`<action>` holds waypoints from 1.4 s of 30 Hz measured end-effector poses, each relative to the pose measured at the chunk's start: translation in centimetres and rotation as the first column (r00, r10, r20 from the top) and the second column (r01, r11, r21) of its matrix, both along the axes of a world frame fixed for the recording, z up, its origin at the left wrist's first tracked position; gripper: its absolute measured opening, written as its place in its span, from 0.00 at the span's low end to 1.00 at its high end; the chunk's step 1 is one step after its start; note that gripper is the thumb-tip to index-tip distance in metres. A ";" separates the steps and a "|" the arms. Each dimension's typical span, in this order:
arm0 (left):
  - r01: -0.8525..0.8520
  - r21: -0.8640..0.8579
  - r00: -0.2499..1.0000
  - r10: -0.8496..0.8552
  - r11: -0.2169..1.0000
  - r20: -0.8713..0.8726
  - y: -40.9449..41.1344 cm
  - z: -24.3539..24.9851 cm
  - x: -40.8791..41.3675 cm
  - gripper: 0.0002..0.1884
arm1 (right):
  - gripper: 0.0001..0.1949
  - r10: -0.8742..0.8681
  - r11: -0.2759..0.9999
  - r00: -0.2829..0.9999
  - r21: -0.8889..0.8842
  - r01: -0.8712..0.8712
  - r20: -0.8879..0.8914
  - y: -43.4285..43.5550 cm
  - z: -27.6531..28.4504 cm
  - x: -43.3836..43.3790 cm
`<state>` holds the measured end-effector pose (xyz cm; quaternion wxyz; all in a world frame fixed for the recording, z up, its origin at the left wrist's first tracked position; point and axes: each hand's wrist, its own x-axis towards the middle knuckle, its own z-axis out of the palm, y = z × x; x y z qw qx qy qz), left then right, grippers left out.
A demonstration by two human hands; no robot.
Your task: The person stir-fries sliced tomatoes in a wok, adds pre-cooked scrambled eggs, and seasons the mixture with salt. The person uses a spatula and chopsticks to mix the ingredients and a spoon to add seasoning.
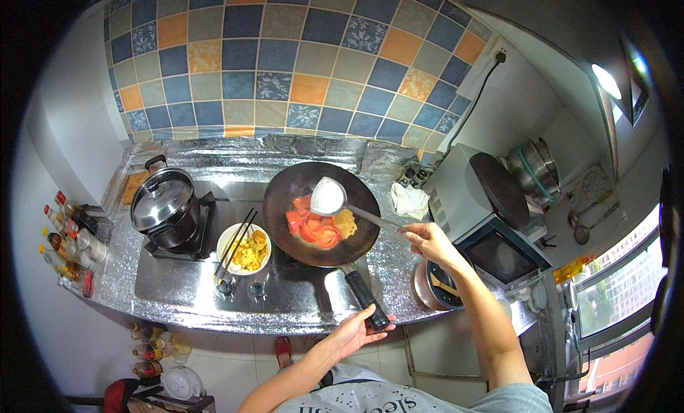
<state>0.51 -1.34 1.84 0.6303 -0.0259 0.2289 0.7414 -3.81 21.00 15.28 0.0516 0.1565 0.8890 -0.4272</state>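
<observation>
A dark wok (288, 194) sits on the cooktop with red tomato pieces (310, 229) and a yellowish patch of food (346, 224) in it. From below, my left hand (359, 330) wraps the wok's black handle (366, 298), thumb on one side and fingers on the other. My right hand (430, 243) grips the long handle of a metal wok spatula (328, 196), whose pale head hangs over the tomato. Left of the wok, a white bowl (223, 242) holds cooked yellow egg (251, 253), and a pair of dark chopsticks (235, 245) rests across it.
A lidded pot (163, 210) stands on the left burner. Several sauce bottles (64, 221) line the counter's left end. Under my right forearm is a small pot (427, 287). A microwave (481, 221) and white cloth (410, 200) are at right. Control knobs (257, 290) sit near the front.
</observation>
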 end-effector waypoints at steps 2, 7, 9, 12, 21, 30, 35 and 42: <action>-0.002 0.013 1.000 0.001 1.000 0.005 0.0 0.0 0.0 0.21 | 0.11 -0.016 0.968 1.000 0.251 0.020 -0.019 0.3 1.5 0.0; -0.033 0.022 0.999 0.032 0.999 0.034 0.1 -0.3 0.2 0.21 | 0.09 -0.047 0.848 0.993 0.530 -0.017 0.107 1.3 5.5 -1.6; -0.038 0.016 0.999 0.037 0.999 0.038 0.1 -0.2 0.2 0.20 | 0.07 -0.085 0.930 0.976 0.367 0.005 0.203 2.6 5.8 -2.4; -0.031 0.032 0.999 0.030 0.999 0.045 0.0 0.0 0.1 0.20 | 0.07 -0.147 0.989 0.915 0.070 0.130 0.376 3.2 6.1 -3.0; -0.029 -0.007 1.000 0.029 1.000 0.009 -0.1 0.3 0.1 0.22 | 0.09 -0.047 0.738 0.939 -0.621 0.263 0.342 1.8 -6.9 -1.6; -0.019 -0.003 1.000 0.019 1.000 0.004 -0.2 0.4 0.0 0.22 | 0.10 -0.139 0.812 0.965 -0.532 0.240 0.223 0.0 -4.2 0.7; -0.020 0.010 1.000 0.020 1.000 0.004 0.0 0.2 0.1 0.22 | 0.10 -0.060 0.899 0.989 -0.422 0.113 0.137 -0.6 -2.3 0.6; -0.027 0.020 1.000 0.028 0.999 -0.005 0.0 0.0 0.1 0.20 | 0.15 0.060 0.961 0.979 0.276 -0.004 -0.196 -0.7 -3.0 -0.2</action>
